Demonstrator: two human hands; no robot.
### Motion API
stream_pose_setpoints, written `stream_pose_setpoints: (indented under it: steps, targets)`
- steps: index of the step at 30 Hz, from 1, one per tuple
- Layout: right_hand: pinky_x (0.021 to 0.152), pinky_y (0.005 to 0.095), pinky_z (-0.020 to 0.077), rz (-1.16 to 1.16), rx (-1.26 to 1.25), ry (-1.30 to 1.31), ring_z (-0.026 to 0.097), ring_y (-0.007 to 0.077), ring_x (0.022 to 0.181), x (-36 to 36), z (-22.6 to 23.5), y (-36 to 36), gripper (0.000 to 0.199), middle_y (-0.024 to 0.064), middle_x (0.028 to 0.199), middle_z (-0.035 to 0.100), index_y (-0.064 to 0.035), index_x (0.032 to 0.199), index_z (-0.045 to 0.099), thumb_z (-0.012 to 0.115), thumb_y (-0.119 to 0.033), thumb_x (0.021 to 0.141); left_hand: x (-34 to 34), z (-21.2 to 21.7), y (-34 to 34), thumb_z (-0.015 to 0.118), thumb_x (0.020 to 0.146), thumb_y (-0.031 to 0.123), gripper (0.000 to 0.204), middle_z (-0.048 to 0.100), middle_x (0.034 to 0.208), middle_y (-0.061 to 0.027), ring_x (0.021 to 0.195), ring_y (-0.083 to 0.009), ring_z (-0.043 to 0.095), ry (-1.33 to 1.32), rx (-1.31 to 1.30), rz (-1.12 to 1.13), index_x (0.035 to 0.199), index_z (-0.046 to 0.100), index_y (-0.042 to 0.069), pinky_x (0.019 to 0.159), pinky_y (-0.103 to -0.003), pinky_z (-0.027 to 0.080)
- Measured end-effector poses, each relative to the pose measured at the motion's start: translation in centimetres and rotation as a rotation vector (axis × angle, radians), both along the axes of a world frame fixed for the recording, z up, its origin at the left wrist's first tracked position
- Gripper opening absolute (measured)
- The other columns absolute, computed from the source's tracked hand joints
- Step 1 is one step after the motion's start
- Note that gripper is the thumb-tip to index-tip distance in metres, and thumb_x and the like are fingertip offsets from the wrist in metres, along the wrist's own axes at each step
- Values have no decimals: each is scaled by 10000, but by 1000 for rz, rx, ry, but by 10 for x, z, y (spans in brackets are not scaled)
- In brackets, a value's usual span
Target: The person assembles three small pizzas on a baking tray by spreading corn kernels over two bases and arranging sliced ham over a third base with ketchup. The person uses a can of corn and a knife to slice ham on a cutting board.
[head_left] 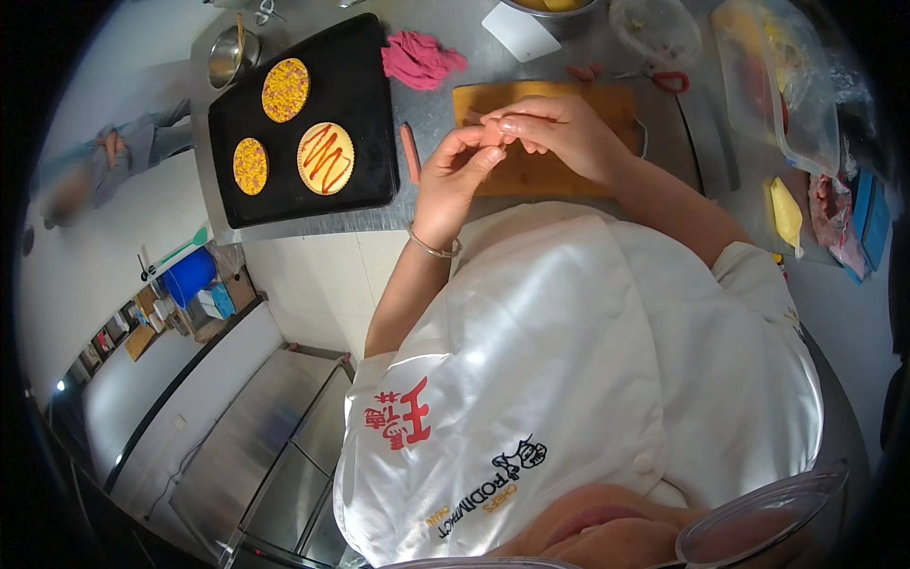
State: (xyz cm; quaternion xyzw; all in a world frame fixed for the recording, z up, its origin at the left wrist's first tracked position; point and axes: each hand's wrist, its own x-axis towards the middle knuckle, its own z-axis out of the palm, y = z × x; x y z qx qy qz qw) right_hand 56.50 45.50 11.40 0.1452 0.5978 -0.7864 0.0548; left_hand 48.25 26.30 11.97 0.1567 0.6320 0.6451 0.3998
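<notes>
Both my hands meet over the near-left part of a wooden cutting board point(536, 174). Between the fingertips of my left hand point(455, 163) is a short pink sausage point(491, 134). My right hand point(550, 128) pinches at the upper end of that same sausage, and its fingers hide part of it. A second pink sausage point(409, 154) lies on the metal table, left of my left hand. On a black baking tray point(355, 90) rest a round crust with zigzag red sauce point(326, 159) and two corn-topped rounds, one larger point(285, 90) and one smaller point(250, 167).
A crumpled pink cloth point(422, 60) lies beyond the board, with a white scraper point(520, 32) nearby. Red-handled scissors point(670, 82) are at the board's far right. Clear plastic tubs point(758, 76) and a yellow piping bag point(786, 216) stand further right. A metal bowl point(227, 59) is beside the tray.
</notes>
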Motion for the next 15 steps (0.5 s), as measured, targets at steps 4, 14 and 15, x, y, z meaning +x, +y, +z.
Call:
stream_pose_setpoints:
  steps: [4, 14, 15]
  targets:
    - [732, 266, 489, 9, 189, -48, 638, 109, 828, 9, 13, 5, 249, 36, 936, 740, -38, 1124, 763, 684, -222, 976, 8, -10, -5, 734, 955, 69, 205, 669, 1062, -17, 930, -103, 620, 231, -75, 4, 1145, 665, 33, 859, -254, 499]
    - [728, 274, 501, 63, 529, 82, 655, 126, 811, 27, -7, 15, 166, 60, 940, 742, -45, 1063, 766, 720, -151, 943, 27, -12, 5, 785, 901, 96, 236, 603, 906, -33, 829, -151, 557, 631, -191, -41, 1122, 722, 43, 715, -272, 463]
    - [730, 271, 502, 53, 520, 85, 652, 123, 810, 26, -9, 14, 177, 58, 942, 742, -44, 1078, 762, 723, -151, 942, 27, -13, 5, 792, 897, 113, 229, 603, 894, -38, 818, -157, 560, 625, -192, -15, 1104, 725, 45, 725, -283, 471]
